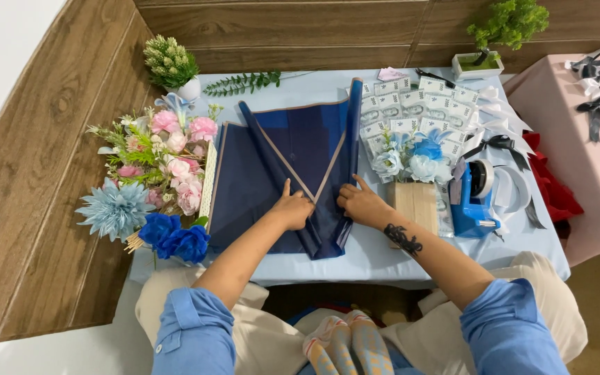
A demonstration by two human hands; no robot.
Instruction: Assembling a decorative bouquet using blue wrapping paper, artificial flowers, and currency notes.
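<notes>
Two hands, left hand (292, 208) and right hand (360, 203), on one navy wrapping sheet (293, 146).

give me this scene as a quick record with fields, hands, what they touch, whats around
left hand: pressing on the dark blue wrapping sheet, index finger pointing up
right hand: pressing the same sheet's folded right edge
sheet: folded into a V shape, lying on the light blue table
left of sheet: pink and blue artificial flowers
right of sheet: fanned banknotes, blue tape dispenser, wooden block
</notes>
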